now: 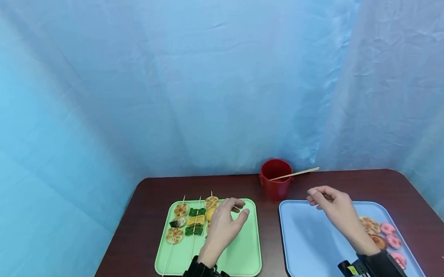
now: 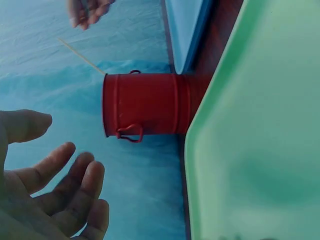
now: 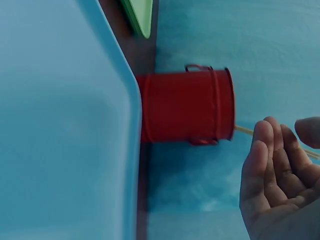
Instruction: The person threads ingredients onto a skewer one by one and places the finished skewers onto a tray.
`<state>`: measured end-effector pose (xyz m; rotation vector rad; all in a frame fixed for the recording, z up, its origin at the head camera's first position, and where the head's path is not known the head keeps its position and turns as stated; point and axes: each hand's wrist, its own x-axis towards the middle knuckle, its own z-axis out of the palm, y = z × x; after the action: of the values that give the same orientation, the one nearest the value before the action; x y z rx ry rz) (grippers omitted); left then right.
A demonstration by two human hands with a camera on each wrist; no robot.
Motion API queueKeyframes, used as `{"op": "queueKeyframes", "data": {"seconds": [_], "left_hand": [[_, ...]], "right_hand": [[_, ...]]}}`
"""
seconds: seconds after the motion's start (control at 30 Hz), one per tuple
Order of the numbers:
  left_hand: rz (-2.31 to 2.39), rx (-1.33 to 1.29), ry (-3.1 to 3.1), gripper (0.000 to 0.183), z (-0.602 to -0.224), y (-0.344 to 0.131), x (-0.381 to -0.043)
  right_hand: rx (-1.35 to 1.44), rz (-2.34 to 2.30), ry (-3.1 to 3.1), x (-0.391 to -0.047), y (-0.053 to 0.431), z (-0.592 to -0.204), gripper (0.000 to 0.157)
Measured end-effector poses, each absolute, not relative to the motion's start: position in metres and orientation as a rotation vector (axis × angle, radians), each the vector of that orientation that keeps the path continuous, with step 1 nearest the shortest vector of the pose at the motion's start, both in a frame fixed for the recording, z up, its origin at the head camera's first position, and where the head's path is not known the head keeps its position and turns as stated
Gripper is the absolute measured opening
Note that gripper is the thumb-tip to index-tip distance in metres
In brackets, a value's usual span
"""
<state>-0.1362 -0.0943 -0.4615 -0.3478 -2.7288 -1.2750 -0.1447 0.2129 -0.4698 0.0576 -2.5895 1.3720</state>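
Observation:
My left hand hovers over the green tray, thumb and fingers apart and holding nothing. Under and beside it lie food skewers: one with round slices and a dark-edged piece, one with green and yellow pieces, and a third partly covered by the hand. Above the far edge of the blue tray is my right hand, fingers loosely bent and grasping nothing. Near it, thin wooden sticks lean out of a red bucket.
Pink ring-shaped pieces, a waffle-like round and a brown ring lie at the blue tray's right side. The dark wooden table ends against a blue cloth backdrop.

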Motion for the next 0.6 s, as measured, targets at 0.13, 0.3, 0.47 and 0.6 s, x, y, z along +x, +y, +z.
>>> {"op": "queueKeyframes", "data": {"seconds": [0.13, 0.3, 0.47, 0.6], "left_hand": [[-1.295, -0.312, -2.746, 0.025, -0.468, -0.090, -0.138], [-1.308, -0.264, -2.746, 0.024, -0.471, -0.087, -0.137], [-1.332, -0.247, -2.720, 0.018, -0.473, -0.086, -0.137], [-1.348, -0.240, -2.698, 0.016, -0.474, -0.084, -0.138]], "right_hand": [[0.071, 1.167, -2.526, -0.155, 0.215, -0.460, 0.034], [0.050, 1.001, -2.472, -0.168, 0.215, -0.449, 0.034], [0.053, 0.925, -2.439, -0.177, 0.216, -0.441, 0.034], [0.050, 0.941, -2.426, -0.180, 0.216, -0.439, 0.034]]}}
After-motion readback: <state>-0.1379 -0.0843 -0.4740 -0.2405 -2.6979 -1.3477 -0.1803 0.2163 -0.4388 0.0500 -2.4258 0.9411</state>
